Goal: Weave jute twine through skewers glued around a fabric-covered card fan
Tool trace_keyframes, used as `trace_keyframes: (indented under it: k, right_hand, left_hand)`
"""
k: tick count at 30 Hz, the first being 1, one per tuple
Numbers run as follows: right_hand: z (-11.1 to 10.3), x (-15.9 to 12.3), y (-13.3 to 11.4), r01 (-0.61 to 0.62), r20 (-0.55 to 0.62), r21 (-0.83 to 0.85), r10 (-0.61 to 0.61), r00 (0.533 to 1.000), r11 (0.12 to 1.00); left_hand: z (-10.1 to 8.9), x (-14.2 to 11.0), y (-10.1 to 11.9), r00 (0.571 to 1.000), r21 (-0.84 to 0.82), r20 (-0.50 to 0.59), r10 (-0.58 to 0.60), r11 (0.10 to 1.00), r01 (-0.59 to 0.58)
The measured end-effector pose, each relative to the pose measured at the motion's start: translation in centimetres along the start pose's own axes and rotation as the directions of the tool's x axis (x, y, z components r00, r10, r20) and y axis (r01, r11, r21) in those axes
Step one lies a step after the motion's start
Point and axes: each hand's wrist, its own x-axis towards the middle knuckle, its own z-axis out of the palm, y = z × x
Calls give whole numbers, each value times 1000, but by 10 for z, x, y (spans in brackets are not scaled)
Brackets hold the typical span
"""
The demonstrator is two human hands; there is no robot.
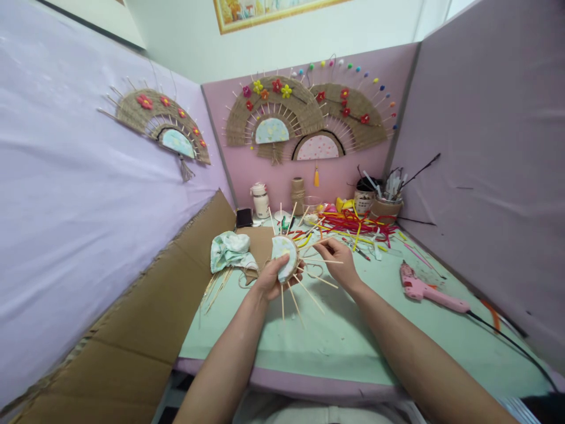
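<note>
Half-round fan piece point(285, 258), left fingers point(285, 264) gripping it, green tabletop point(322, 335), purple walls point(477, 147).

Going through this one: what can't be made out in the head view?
All in the head view:
- Most of the left hand's fingers: hidden behind the half-disc.
- What exactly the right hand pinches: too small to tell.
- Far end of the glue gun's cord: out of sight at the right edge.
- Top of the wall picture: cut off by the top edge.
- Print on the white pot: too small.
</note>
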Motion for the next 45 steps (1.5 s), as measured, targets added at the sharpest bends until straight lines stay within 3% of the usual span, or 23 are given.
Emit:
trace_keyframes:
  k: [9, 17, 24, 29, 38, 41, 45]
  right_hand:
    - [-2, 1, -3, 38, -37, -6, -38, 999, 999]
    - [-3, 1, -2, -7, -55, 20, 8, 998, 1000]
    - [-2, 1, -3, -28, -52, 62, 32, 998, 998]
    - [-4, 5, -1, -74, -7, 87, 75, 997, 993]
    - [-14, 13, -7, -257, 79, 309, 244, 966, 916]
    - [-16, 11, -9, -202, 92, 372, 181, 979, 906]
    - [-17, 13, -4, -141, 10, 395, 149, 989, 908]
  left_hand:
    - [1, 0, 1, 998, -13, 54, -38, 999, 39]
    - [-1, 3, -2, 999, 1, 37, -36, 999, 36]
    - [0, 1, 0, 991, 33, 132, -3, 999, -1]
    - [-1, 0, 4, 998, 57, 65, 12, 998, -16]
    - [-8, 8, 13, 980, -157, -168, 103, 979, -130]
    - [-11, 10, 11, 982, -150, -165, 86, 982, -112]
    - [-10, 10, 9, 995, -115, -103, 0, 993, -12]
